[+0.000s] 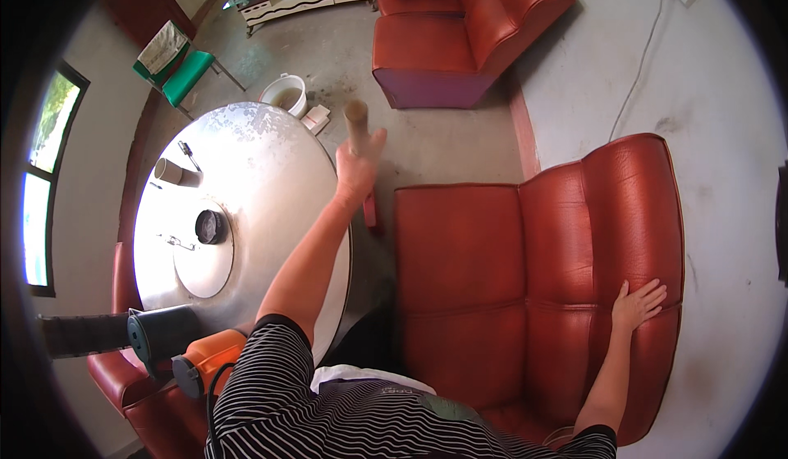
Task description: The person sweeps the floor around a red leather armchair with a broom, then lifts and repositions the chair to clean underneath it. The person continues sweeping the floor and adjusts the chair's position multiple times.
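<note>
My left hand grips a beige-brown cylinder, blurred, possibly a tall cup. It is held out past the right edge of a round metal table. Spread fingers of my right hand rest flat on the backrest of a red leather-look sofa. On the table stand a second beige cup and a black round dish, which sits on a raised central disc. Below my left wrist a narrow red object shows partly.
A dark green cylindrical container and an orange jug stand at the table's near left. Beyond the table are a white bucket holding murky liquid, a green chair and another red sofa. A cable hangs along the right wall.
</note>
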The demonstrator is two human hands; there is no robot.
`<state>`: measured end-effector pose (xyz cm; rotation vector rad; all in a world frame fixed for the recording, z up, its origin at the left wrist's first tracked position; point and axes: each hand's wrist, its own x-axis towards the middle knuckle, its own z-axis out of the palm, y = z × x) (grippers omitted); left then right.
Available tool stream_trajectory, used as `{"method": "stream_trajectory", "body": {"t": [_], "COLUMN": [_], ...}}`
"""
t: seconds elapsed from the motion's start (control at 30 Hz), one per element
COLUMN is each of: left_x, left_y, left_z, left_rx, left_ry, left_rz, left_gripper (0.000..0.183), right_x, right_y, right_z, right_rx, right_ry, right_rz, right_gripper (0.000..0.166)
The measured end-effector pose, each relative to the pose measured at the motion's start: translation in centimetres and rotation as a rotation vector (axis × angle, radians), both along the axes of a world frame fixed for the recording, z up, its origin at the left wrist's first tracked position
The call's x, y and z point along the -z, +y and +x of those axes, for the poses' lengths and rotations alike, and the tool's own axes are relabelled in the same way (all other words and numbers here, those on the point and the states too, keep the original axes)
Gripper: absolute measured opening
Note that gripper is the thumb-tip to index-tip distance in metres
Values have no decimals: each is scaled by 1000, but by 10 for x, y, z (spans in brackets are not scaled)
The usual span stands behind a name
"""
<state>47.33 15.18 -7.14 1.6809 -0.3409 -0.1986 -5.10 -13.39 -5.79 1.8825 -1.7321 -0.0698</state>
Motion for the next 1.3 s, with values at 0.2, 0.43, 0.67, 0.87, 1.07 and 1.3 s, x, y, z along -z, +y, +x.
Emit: {"method": "stream_trajectory", "body": {"t": [0.2, 0.43, 0.67, 0.87, 1.07, 1.3], "left_x": [24, 44, 63, 53, -4, -13], "left_y": [56, 119, 146, 139, 120, 113], "left_z": [-134, -257, -293, -286, -208, -201], "left_rx": [217, 485, 546, 459, 499, 598], "left_ry": [-384, -501, -421, -483, -494, -377], "left_rz": [204, 179, 267, 319, 185, 125], "left_gripper": [30, 22, 14, 12, 22, 15], "right_x": [-12, 13, 19, 51, 67, 38], "right_y": [6, 82, 338, 354, 360, 333], "right_z": [10, 24, 108, 111, 129, 157], "right_rx": [-26, -652, -1158, -990, -996, -1113], "right_ry": [-42, -801, -1247, -1376, -1431, -1537], "right_rz": [105, 438, 1075, 1052, 1096, 951], "right_gripper": [82, 42, 60, 65, 66, 65]}}
